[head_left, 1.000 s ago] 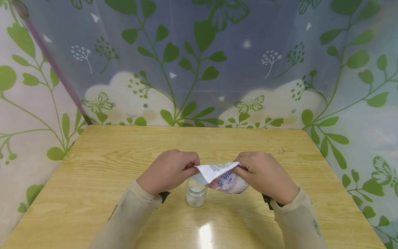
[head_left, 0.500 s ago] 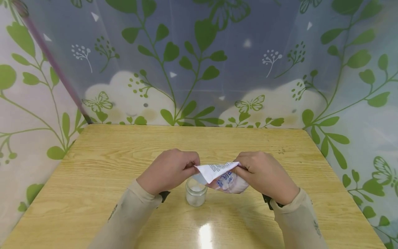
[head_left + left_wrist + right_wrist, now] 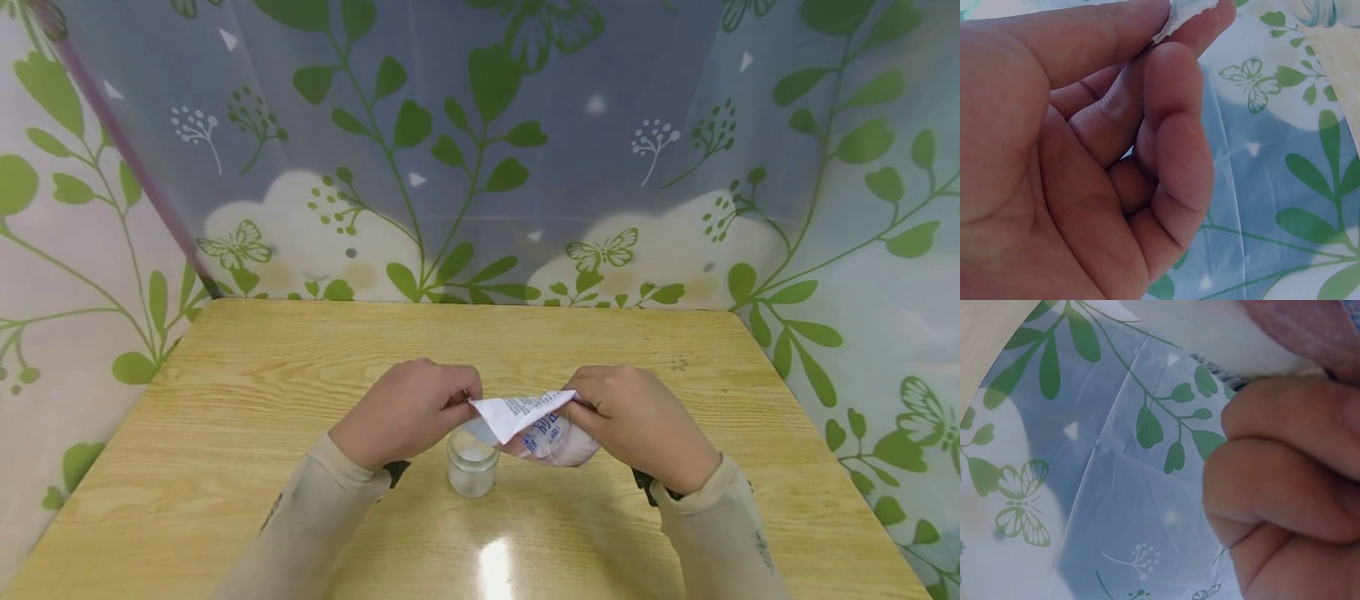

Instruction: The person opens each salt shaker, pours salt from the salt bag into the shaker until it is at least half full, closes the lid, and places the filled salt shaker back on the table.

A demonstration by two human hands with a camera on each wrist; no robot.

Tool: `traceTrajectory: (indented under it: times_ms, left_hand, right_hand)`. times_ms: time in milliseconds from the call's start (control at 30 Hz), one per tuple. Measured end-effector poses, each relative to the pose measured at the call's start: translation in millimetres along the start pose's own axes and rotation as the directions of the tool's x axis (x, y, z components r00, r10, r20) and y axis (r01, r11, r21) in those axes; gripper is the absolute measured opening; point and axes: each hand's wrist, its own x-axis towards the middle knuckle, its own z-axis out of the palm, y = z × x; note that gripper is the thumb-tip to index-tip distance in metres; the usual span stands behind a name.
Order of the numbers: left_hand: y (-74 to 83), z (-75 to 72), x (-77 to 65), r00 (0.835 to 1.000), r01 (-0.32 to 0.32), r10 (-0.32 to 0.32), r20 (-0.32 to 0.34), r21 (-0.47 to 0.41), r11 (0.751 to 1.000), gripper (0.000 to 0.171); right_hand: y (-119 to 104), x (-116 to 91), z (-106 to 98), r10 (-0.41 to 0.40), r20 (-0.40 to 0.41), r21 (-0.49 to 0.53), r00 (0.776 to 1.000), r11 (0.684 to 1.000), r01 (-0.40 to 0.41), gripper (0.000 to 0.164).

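Folded packet (image 3: 538, 427), white and blue-lettered, apparently pinkish in parts.

Leaf-printed sheeting (image 3: 577, 158) backs a wood-grain table (image 3: 517, 342); glare (image 3: 495, 567) brightens its near part.

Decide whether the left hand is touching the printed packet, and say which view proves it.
Touching. The left wrist view shows the left hand pinching the white edge of the printed packet.
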Motion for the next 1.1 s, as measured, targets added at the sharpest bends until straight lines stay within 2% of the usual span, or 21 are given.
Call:
traceTrajectory:
  times_ms: [1100]
  left_hand:
    - [0.4, 0.5, -0.7, 1.000, 0.009, -0.009, -0.001, -0.019, 1.000, 0.009]
  right_hand:
    - [-0.6, -0.1, 1.1, -0.024, -0.010, -0.022, 1.000, 0.999, 0.024, 0.009]
